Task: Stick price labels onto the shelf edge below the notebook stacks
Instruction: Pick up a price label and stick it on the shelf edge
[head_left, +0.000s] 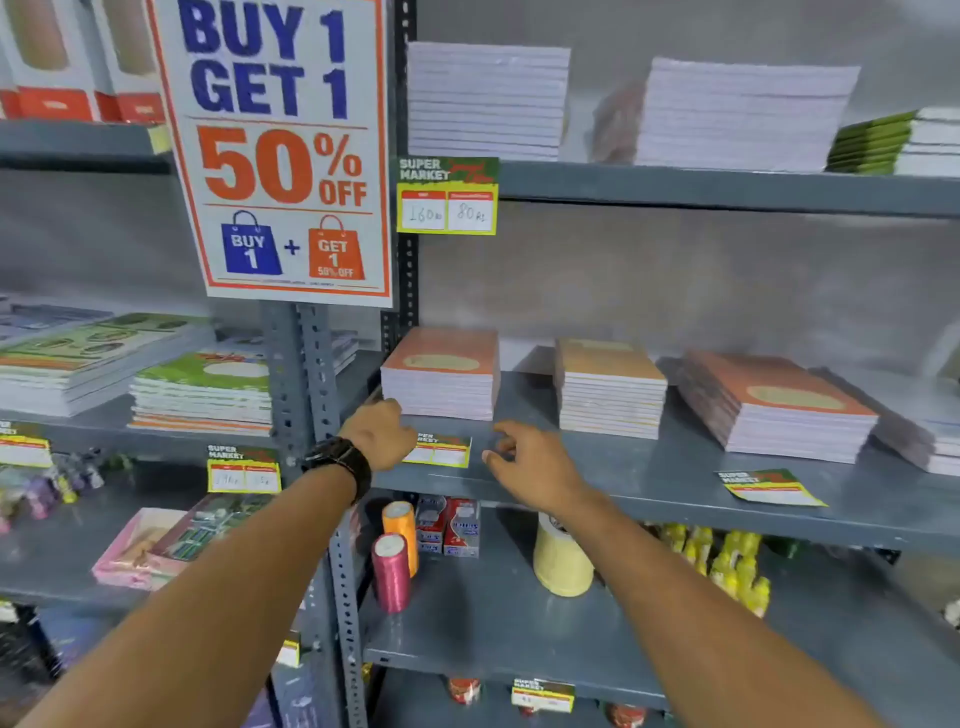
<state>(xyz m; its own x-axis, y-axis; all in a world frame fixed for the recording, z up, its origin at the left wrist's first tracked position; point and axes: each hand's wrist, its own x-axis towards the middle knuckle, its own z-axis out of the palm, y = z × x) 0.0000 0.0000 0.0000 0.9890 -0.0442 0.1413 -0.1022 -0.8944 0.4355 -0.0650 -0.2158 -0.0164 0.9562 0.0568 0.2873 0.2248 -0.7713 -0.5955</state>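
Price label (441, 451) lies flat on the grey shelf (623, 467) in front of the left notebook stack (441, 374), not yet on the edge. I judge it thin, light, floppy paper; best pinched at a corner. My left hand (382, 434) rests on its left end, fingers curled, grip unclear. My right hand (530, 465) hovers just beside it, loosely open, empty. Both arms reach forward.

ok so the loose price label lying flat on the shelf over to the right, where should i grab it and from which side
Take the loose price label by its front edge, coming from the aisle side. It lies flat on the shelf and seems to poke slightly past the front lip, so a thumb underneath and a finger on top can likely pinch it. The right hand is nearer to it than the left hand.
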